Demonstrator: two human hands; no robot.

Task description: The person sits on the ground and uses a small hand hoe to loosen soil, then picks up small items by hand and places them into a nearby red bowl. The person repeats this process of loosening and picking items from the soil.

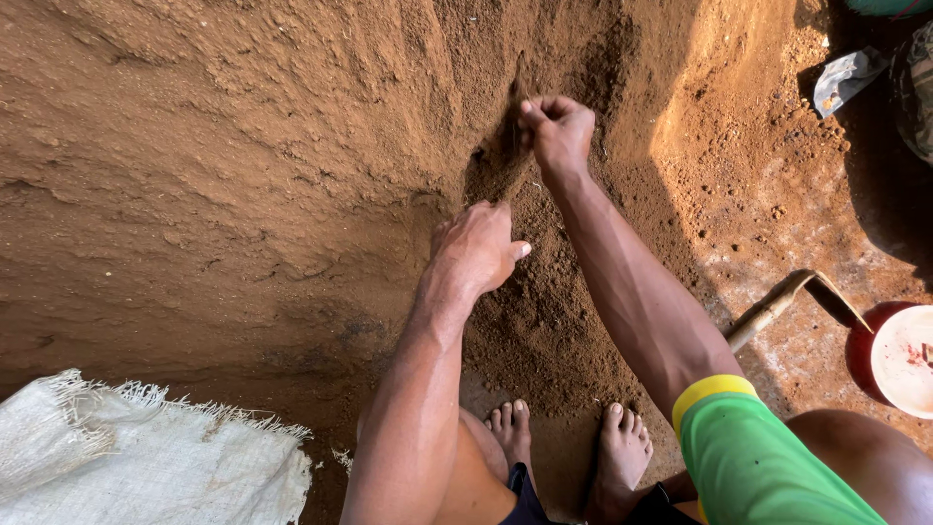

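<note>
Two hands in the dirt. My right hand [556, 131] is closed in a fist around a thin dark root or stem [517, 97] that sticks up out of the heaped reddish-brown loose soil [243, 165]; only a short length of it shows above my knuckles, and the lower part is hidden in shadow. The stem stands near the top of a darker, damper-looking furrow in the slope.

My left hand [476, 248] sits lower, just below and to the left of the right, fingers curled and pressed against the edge of that dark furrow. I cannot tell whether it holds anything; the palm faces away from me.

The soil bank fills the upper left, lumpy and ridged, half in shade, with a sunlit strip on the right. My bare feet [569, 442] stand at the foot of the heap, toes touching the loose earth. A green sleeve with a yellow cuff [743, 442] covers my right upper arm.

Farther out: a white woven sack with a frayed edge [146, 457] lies at lower left, on the ground beside the heap. At right, a hoe-like tool with a pale wooden handle and dark metal blade [792, 297] rests on the packed ground, near a round white and red bowl [904, 360]. A crumpled grey scrap [844, 78] lies at the upper right, well apart from my hands.
</note>
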